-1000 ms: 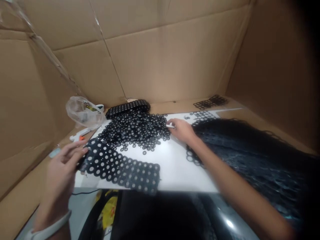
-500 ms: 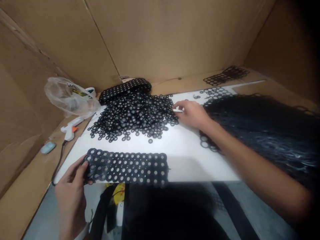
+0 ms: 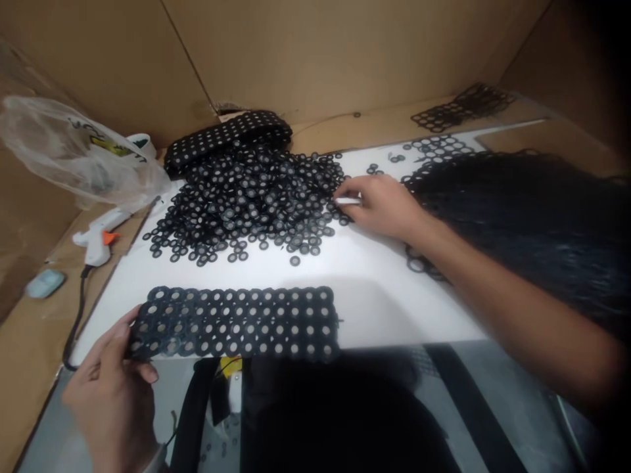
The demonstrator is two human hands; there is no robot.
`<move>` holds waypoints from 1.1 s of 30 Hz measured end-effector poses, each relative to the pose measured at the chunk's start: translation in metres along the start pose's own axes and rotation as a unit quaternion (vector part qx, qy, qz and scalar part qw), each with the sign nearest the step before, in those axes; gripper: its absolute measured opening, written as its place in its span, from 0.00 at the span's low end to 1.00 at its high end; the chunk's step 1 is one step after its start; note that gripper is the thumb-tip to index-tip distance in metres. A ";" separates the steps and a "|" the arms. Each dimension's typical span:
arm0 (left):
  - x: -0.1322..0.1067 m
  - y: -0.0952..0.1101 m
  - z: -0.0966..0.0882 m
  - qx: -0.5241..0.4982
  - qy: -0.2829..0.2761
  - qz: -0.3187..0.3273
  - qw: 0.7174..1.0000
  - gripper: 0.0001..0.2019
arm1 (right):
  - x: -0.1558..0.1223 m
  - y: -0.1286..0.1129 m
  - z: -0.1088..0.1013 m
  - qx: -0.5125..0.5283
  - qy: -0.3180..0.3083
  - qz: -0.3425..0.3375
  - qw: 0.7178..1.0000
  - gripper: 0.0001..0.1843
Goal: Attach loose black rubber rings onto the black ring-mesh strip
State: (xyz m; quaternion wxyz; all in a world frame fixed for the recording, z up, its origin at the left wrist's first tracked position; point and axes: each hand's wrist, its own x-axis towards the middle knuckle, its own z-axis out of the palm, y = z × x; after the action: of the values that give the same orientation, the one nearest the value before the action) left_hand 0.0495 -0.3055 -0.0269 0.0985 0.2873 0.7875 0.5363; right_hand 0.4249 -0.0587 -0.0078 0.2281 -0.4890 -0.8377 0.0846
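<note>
My left hand (image 3: 116, 387) grips the left end of a black mat with rows of round holes (image 3: 236, 322), its fingers at that edge. The mat lies along the front edge of a white board (image 3: 379, 309). Between the fingers of my right hand (image 3: 382, 205) is a thin white stick (image 3: 348, 201), its far end hidden in the hand. This hand is at the right side of a heap of small black rings (image 3: 251, 197). Whether the stick's tip touches a ring I cannot tell.
Left of the board lie a white glue gun (image 3: 96, 243), a light blue object (image 3: 45, 283) and a clear plastic bag (image 3: 83, 157). A rolled black perforated piece (image 3: 231, 135) stands behind the heap. Black netting (image 3: 517, 217) covers the right side. Cardboard walls (image 3: 320, 52) enclose the table.
The whole view has shifted nearer the table. My left hand and the mat's left end appear further left, with the mat lying straighter. My right hand stays by the heap with the stick.
</note>
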 end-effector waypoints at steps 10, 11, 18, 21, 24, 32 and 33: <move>0.003 -0.001 0.001 -0.059 0.029 -0.007 0.998 0.16 | -0.001 -0.005 -0.002 -0.024 -0.027 0.020 0.999 0.16; 0.005 -0.003 0.001 -0.061 0.024 -0.011 0.998 0.16 | -0.001 -0.006 -0.001 -0.031 -0.027 0.022 0.999 0.16; 0.010 -0.014 -0.001 -0.074 -0.002 -0.006 0.997 0.18 | 0.001 0.004 0.009 -0.047 -0.004 0.022 0.999 0.12; 0.010 -0.013 -0.001 -0.077 0.003 -0.020 0.997 0.19 | 0.000 0.005 0.009 -0.046 0.000 0.014 0.999 0.13; 0.010 -0.011 -0.001 -0.108 -0.003 -0.026 0.994 0.16 | -0.001 0.003 0.008 -0.044 -0.013 0.017 0.999 0.14; 0.010 -0.015 -0.004 -0.165 -0.028 -0.030 0.985 0.13 | -0.002 0.000 0.007 -0.050 -0.017 0.026 0.998 0.15; 0.010 -0.016 -0.005 -0.165 -0.031 -0.032 0.985 0.14 | -0.002 0.000 0.007 -0.050 -0.016 0.024 0.998 0.15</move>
State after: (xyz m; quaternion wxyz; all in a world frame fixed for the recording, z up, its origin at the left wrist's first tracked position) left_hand 0.0341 -0.3080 -0.0378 0.1856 0.2583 0.6933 0.6467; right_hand 0.4224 -0.0593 -0.0148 0.1876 -0.5187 -0.8322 0.0558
